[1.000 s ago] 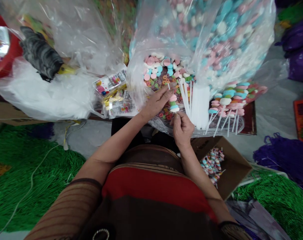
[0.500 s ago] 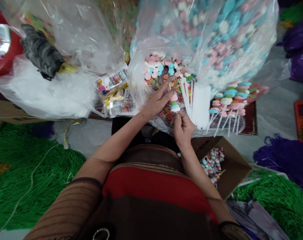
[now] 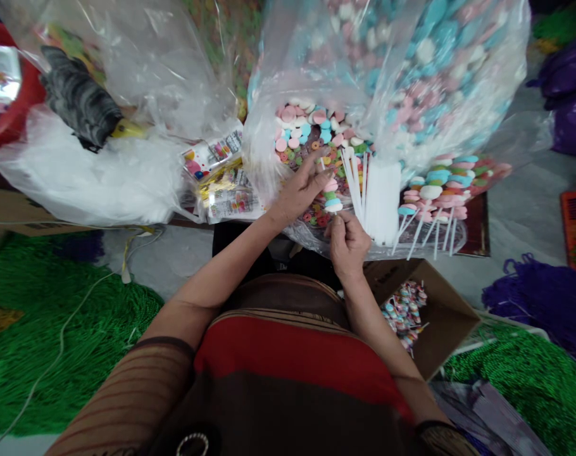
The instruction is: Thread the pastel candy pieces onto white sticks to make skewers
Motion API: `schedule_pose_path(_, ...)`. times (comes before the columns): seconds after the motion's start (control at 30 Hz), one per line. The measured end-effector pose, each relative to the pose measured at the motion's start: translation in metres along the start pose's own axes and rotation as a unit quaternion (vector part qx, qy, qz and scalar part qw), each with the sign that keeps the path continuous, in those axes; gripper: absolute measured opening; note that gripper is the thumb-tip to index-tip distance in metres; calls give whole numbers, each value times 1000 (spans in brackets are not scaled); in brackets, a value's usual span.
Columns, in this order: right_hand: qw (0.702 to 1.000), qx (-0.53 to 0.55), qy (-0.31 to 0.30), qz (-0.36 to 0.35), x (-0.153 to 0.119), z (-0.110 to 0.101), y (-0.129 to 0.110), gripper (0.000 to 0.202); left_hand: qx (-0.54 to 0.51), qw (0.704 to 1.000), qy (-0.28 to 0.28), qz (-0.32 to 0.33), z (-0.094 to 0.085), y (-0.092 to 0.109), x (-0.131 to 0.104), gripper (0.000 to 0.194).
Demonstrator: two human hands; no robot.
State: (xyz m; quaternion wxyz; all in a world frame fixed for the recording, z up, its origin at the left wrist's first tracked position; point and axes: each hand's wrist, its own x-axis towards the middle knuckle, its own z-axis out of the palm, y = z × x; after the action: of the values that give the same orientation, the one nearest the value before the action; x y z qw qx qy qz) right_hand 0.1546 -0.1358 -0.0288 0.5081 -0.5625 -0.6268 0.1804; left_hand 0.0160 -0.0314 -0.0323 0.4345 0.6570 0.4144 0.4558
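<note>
My right hand (image 3: 349,244) is closed on the lower end of a white stick threaded with pink, green, blue and white candies (image 3: 333,197). Beside the upper part of that stick is my left hand (image 3: 300,190), its fingers bent, thumb near the top candy; whether it holds a piece is too small to tell. Loose pink, white and blue candies (image 3: 295,123) and small coloured rings (image 3: 311,218) lie around the hands. White sticks (image 3: 381,202) are stacked just right of them. Filled candy sticks (image 3: 440,183) lie further right.
Large clear candy bags (image 3: 440,76) stand behind. Printed packets (image 3: 228,196) and a white plastic bag (image 3: 93,171) lie to the left. A cardboard box (image 3: 452,316) with wrapped candy sticks is below right. Green strands (image 3: 55,329) cover the floor at left.
My left hand's fingers have drawn in slightly from the loose candies toward the top of the stick. My right hand stays in place.
</note>
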Motion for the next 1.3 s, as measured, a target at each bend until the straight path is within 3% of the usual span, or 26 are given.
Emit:
schedule_pose_path(0.1, 1000, 5, 0, -2, 0, 0, 0, 22, -29, 1000, -2, 10, -3, 2, -1, 60)
schedule_pose_path(0.3, 1000, -4, -5, 17, -1, 0, 2, 25, 11, 999, -11, -42, -6, 7, -1, 46)
schedule_pose_path(0.43, 1000, -1, -7, 18, -1, 0, 1, 25, 22, 999, -14, -25, -6, 8, 0, 41)
schedule_pose_path(0.8, 1000, 0, 0, 2, -1, 0, 1, 24, 10, 998, -30, -45, -5, 16, -2, 54)
schedule_pose_path(1.03, 1000, -3, -4, 7, -1, 0, 4, 24, -9, 996, -45, -78, -6, 24, -2, 51)
schedule_pose_path(1.3, 1000, -2, -5, 0, -1, -1, 2, 26, 7, 997, -34, -66, -7, 23, -3, 48)
